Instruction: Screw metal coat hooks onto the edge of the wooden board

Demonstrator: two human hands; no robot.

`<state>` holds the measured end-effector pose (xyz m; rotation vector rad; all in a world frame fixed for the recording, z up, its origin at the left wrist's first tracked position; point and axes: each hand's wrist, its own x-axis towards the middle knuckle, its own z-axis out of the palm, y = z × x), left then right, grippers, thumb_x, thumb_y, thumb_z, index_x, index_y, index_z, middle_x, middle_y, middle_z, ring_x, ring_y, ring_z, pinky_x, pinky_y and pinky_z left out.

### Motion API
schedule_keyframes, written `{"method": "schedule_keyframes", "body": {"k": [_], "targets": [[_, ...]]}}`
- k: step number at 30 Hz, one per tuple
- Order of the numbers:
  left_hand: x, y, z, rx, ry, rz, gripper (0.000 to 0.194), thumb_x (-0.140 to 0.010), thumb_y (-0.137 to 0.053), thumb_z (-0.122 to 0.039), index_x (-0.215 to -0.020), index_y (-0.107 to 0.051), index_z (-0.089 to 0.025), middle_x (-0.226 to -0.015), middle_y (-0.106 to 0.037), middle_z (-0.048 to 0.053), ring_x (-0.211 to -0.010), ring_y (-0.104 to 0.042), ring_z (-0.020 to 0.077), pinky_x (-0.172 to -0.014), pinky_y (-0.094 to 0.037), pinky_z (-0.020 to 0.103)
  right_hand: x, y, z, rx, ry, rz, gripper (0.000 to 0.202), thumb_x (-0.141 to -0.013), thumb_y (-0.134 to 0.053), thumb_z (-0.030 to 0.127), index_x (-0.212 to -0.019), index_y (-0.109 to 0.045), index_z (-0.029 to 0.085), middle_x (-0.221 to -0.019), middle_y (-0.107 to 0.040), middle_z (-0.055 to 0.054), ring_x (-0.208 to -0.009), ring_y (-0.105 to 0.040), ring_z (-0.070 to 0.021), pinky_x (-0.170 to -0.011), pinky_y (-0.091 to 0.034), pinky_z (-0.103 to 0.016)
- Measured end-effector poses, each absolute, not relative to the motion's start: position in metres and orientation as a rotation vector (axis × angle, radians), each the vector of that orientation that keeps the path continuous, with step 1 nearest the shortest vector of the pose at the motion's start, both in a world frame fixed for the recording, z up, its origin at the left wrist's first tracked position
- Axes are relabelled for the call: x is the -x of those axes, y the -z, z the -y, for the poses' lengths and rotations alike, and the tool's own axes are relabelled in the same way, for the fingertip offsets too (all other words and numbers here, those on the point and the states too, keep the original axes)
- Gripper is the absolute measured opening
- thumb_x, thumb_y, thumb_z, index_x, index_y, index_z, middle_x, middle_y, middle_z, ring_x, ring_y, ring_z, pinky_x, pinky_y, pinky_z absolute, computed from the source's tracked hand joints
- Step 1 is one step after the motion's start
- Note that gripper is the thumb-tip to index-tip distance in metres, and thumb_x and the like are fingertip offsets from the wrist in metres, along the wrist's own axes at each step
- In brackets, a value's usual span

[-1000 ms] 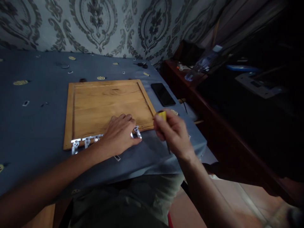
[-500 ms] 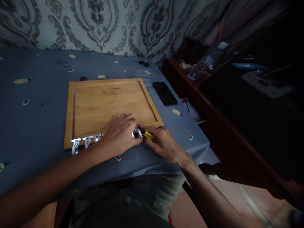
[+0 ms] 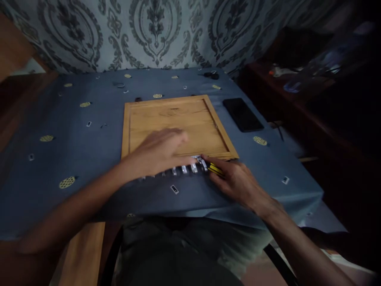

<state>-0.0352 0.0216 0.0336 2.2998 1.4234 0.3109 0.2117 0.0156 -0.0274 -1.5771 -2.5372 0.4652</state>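
Note:
A framed wooden panel [image 3: 175,119] lies flat on the blue patterned tablecloth. Along its near edge runs a row of silver metal hinges [image 3: 184,169], partly hidden by my left arm. Over the panel's near left part is my left hand [image 3: 163,149], blurred, its fingers apart and nothing seen in them; the thumb is near the hinges. My right hand [image 3: 233,176] is closed around a yellow-and-black tool [image 3: 216,170] at the near right corner, its index fingertip at the rightmost hinge [image 3: 203,163].
A black phone [image 3: 243,114] lies right of the panel. Keys [image 3: 212,74] are near the back edge of the table. A dark red piece of furniture [image 3: 268,85] with a blurred clear bottle stands at the right. Patterned fabric [image 3: 154,31] hangs behind.
My left hand has lifted off the rightmost hinge and opened, moving over the panel. My right hand still holds the yellow tool at the hinge. The view has shifted left.

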Motion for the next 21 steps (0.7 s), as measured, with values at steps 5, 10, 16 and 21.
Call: {"method": "schedule_keyframes", "body": {"k": [5,10,16,21], "targets": [[0.100,-0.045,0.006,-2.148,-0.305,-1.593,0.038,-0.090,-0.066,-0.056,-0.106,-0.070,-0.022,-0.105,-0.071,0.004,-0.101,-0.065,0.0264,-0.089,-0.048,0.039,-0.214,0.030,-0.017,1.569,-0.434,2.538,0.050,-0.086,-0.055,0.017,-0.133,-0.072,0.023,-0.091,-0.084,-0.008,-0.072,-0.078,-0.0249,-0.063,-0.052,-0.030],[0.116,-0.025,0.042,-2.156,-0.164,-1.690,0.048,-0.085,-0.073,-0.058,-0.116,-0.068,-0.022,-0.116,-0.070,0.007,-0.113,-0.062,0.0312,-0.097,-0.048,0.046,-0.214,0.031,-0.018,1.552,-0.422,2.548,0.050,-0.086,-0.055,0.018,-0.133,-0.071,0.023,-0.087,-0.084,-0.006,-0.066,-0.076,-0.0239,-0.060,-0.051,-0.030],[0.112,-0.015,0.058,-2.264,-0.174,-1.733,0.048,-0.087,-0.076,-0.049,-0.125,-0.063,-0.023,-0.122,-0.069,0.006,-0.118,-0.058,0.0313,-0.099,-0.046,0.050,-0.212,0.027,-0.018,1.579,-0.432,2.573,0.051,-0.088,-0.055,0.018,-0.137,-0.068,0.022,-0.089,-0.083,-0.007,-0.074,-0.078,-0.0243,-0.065,-0.054,-0.031],[0.112,-0.008,0.058,-2.310,-0.197,-1.716,0.046,-0.088,-0.077,-0.045,-0.126,-0.063,-0.023,-0.123,-0.069,0.006,-0.118,-0.057,0.0304,-0.100,-0.044,0.050,-0.215,0.034,-0.019,1.529,-0.411,2.548,0.050,-0.086,-0.055,0.019,-0.134,-0.071,0.024,-0.089,-0.083,-0.007,-0.071,-0.077,-0.0251,-0.060,-0.051,-0.030]]}}
